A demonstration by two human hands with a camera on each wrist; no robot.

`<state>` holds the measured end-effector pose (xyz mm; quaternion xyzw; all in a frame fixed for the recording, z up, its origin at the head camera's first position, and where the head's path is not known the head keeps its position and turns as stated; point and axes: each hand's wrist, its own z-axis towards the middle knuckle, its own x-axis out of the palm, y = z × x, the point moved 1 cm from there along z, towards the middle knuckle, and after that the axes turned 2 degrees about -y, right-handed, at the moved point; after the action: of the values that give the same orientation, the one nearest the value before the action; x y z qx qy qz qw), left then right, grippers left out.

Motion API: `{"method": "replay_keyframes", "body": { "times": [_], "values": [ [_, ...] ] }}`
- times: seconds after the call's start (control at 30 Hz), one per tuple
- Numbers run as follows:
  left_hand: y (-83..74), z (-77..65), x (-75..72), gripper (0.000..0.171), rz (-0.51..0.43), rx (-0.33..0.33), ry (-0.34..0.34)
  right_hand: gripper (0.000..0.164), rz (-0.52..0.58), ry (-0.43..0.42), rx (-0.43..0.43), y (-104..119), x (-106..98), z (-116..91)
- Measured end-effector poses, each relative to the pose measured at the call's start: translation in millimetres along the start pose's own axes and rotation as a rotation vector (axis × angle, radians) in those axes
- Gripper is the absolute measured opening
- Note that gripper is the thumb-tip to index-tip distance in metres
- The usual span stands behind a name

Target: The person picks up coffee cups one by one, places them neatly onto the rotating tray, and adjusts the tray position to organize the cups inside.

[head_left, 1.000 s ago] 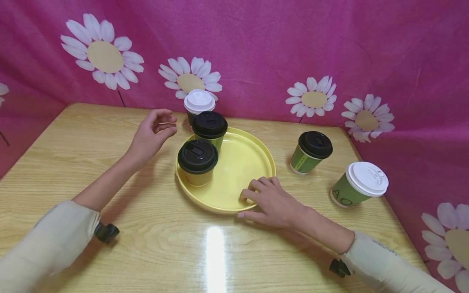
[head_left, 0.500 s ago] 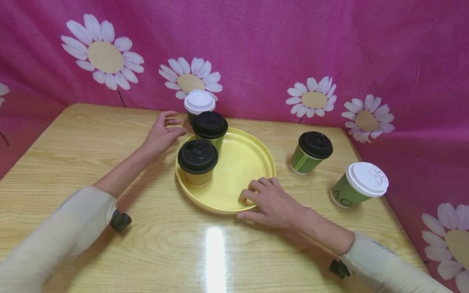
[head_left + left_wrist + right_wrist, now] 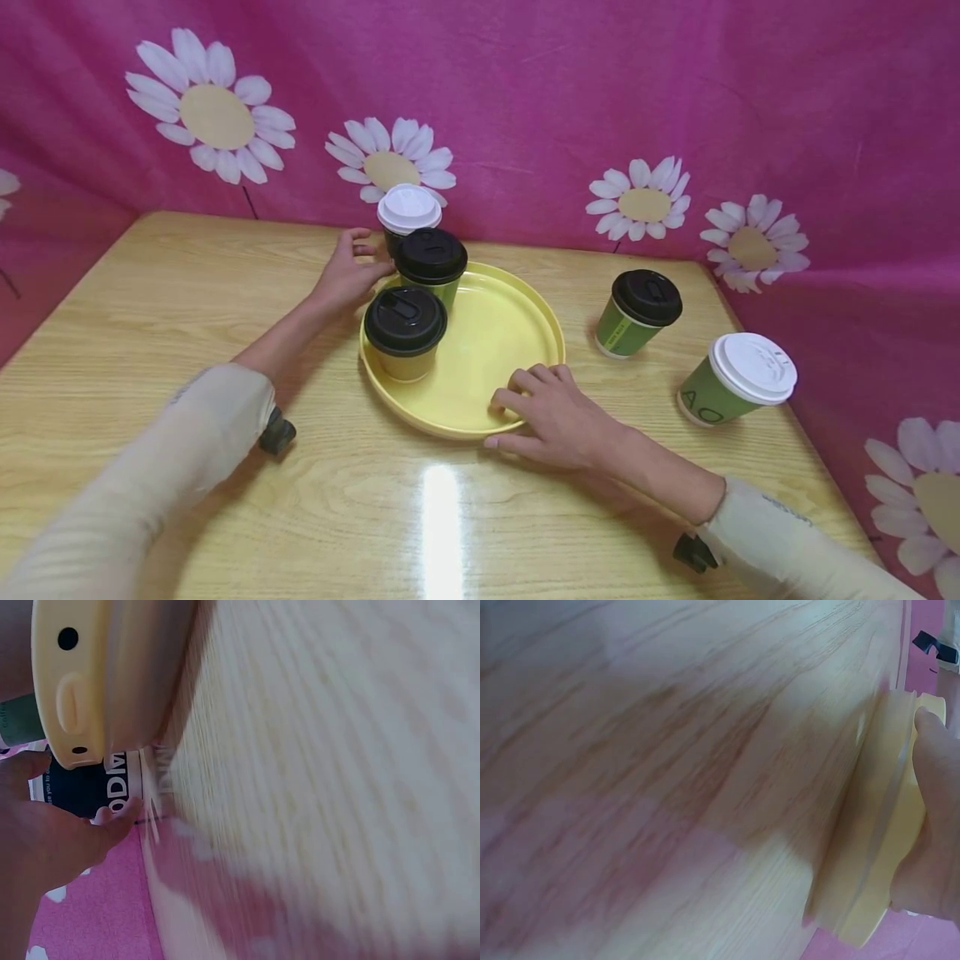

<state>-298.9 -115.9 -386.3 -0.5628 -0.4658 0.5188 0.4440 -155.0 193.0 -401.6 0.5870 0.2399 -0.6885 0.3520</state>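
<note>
My left hand reaches past the left side of the round yellow tray, fingers and thumb spread at a dark paper cup with a white lid. In the left wrist view, white letters show on that dark cup, with the fingers and thumb close to its side. My right hand holds the tray's near right rim, thumb outside and fingers curled over the inside. Two black-lidded cups stand on the tray's left part: a brown one in front and a green one behind, partly hidden.
To the tray's right, a green cup with a black lid and a green cup with a white lid stand on the wooden table. A pink cloth with daisies hangs behind the table.
My left hand has moved right and a little forward, closer to the white-lidded cup behind the tray. The right hand, tray and cups stay in place.
</note>
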Motion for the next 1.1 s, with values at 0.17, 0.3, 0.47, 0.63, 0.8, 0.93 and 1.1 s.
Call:
{"method": "replay_keyframes", "body": {
  "times": [0.17,0.3,0.47,0.63,0.8,0.93,1.1],
  "values": [
    [0.3,8.6,1.3,0.074,0.012,-0.017,-0.035,0.041,0.003,-0.012,-0.007,1,0,1],
    [1.0,14.6,0.3,0.072,0.065,0.018,-0.049,0.041,-0.003,-0.011,-0.002,1,-1,0],
    [2.1,19.9,0.4,0.075,0.107,0.082,-0.051,0.042,0.001,0.003,0.010,3,-1,0],
    [2.4,22.9,5.7,0.079,0.113,0.095,-0.055,0.042,0.001,0.013,0.017,3,-1,0],
    [1.8,27.7,10.1,0.079,0.148,0.131,-0.086,0.042,0.003,0.008,0.017,4,-2,0],
    [2.3,31.5,10.2,0.081,0.153,0.125,-0.094,0.042,0.005,0.007,0.013,4,-1,0],
    [2.6,35.8,9.6,0.084,0.160,0.133,-0.106,0.042,0.001,-0.004,0.007,4,-1,0]
  ]
}}
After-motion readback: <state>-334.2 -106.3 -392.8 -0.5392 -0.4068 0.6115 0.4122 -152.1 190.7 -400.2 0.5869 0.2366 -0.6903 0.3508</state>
